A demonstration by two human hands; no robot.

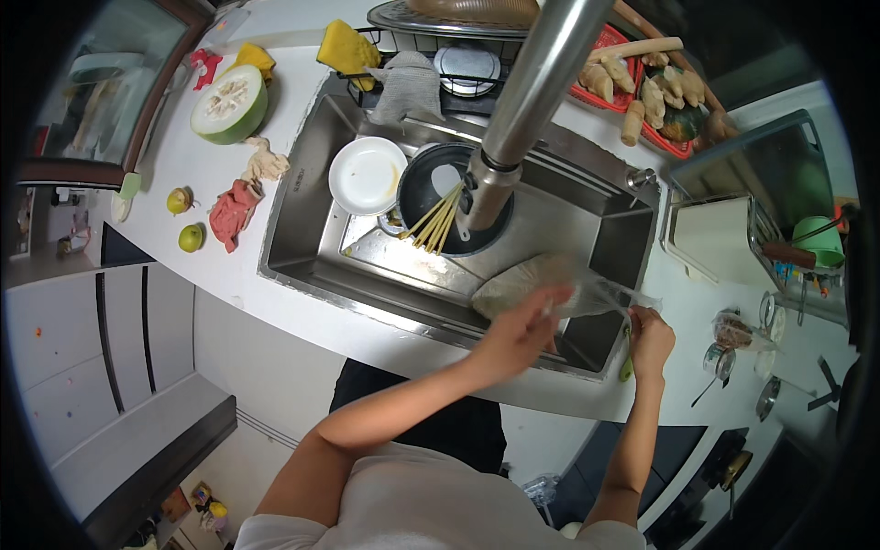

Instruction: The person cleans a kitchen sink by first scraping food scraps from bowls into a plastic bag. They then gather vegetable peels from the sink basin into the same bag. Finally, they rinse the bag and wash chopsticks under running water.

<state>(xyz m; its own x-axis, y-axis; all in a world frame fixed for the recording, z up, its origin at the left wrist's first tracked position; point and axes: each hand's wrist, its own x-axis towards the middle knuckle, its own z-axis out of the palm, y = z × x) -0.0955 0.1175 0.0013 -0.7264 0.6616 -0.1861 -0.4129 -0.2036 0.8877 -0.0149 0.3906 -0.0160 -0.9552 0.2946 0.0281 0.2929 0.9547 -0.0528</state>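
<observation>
A filled clear plastic bag (512,278) lies at the right end of the steel sink (557,213), its loose end stretched toward the right rim. My right hand (652,342) pinches that loose end above the sink's right edge. Blurred by motion, my left hand (526,330) is over the bag's near side; whether its fingers grip the plastic cannot be made out. Farther left in the sink are a white plate (368,175) and a dark pan (419,182), with several yellowish sticks (440,223) across the pan. A green-handled tool (625,364) lies beside my right hand, partly hidden.
The steel faucet (512,137) rises over the sink. On the left counter are a cut winter melon (230,106), cloths (235,210) and two green fruits (191,238). Red baskets (601,100) with ginger stand behind, right. A cutting board (763,165) stands at the right.
</observation>
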